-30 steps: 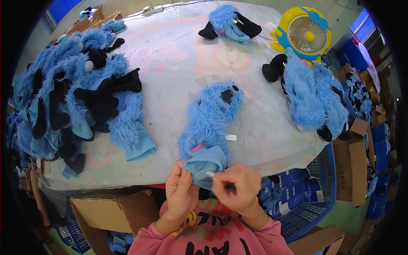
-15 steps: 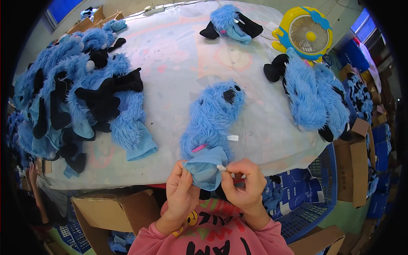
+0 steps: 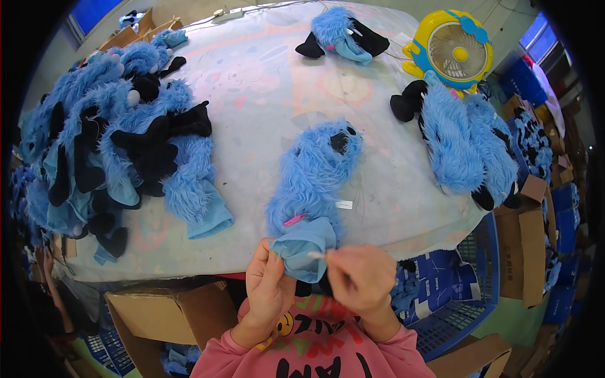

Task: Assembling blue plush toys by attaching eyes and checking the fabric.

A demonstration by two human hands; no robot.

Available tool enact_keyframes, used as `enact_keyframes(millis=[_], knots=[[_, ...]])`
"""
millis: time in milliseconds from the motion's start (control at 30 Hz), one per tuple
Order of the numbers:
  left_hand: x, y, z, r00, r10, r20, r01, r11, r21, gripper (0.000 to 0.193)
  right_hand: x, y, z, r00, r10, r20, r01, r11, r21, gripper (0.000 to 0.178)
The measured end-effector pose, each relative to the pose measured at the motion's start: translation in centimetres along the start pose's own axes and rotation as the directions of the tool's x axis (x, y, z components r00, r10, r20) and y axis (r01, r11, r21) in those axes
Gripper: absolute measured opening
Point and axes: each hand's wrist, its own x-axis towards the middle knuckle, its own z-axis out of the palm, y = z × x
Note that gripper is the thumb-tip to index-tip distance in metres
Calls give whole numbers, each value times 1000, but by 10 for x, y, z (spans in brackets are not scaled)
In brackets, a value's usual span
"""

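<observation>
A furry blue plush piece [image 3: 312,170] lies on the table in front of me, with a black patch at its far end. Its smooth light-blue cloth end [image 3: 305,242] reaches over the near table edge, beside a small pink tab [image 3: 293,220]. My left hand [image 3: 269,277] pinches the left rim of that cloth between thumb and fingers. My right hand [image 3: 361,277] is closed and smeared by motion at the cloth's right side. From its fingertips a small white piece [image 3: 316,255] sticks out against the cloth; its kind is unclear.
Blue and black plush pieces [image 3: 135,126] are heaped on the left. More plush pieces [image 3: 460,142] lie at right, another [image 3: 340,36] at the back. A yellow fan [image 3: 450,50] stands far right. Cardboard boxes [image 3: 170,315] and a blue basket [image 3: 488,277] flank me below the table [image 3: 252,126].
My right hand has turned over, back of the hand up, and the white piece has shifted slightly left over the cloth. My left hand keeps its pinch.
</observation>
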Motion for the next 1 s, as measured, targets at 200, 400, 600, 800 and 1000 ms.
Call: enact_keyframes(millis=[200,400,600,800,1000], knots=[[-1,-1,-1,1000,6,-14,-6,1000,-3,17,-4,2,3,999,13,-46,-11,999,47,18],[-2,-1,-2,1000,10,-27,-10,1000,13,18,-1,3,2,996,25,-88,-21,999,45,17],[-1,-2,-2,1000,20,20,-20,1000,3,18,-2,2,1,993,102,-63,-98,993,59,17],[-1,0,-2,1000,22,-5,-22,1000,11,17,-2,-1,3,994,99,-53,-95,993,65,17],[2,-1,-3,1000,22,-1,-22,1000,6,18,1,-3,5,993,99,-61,-93,992,86,17]])
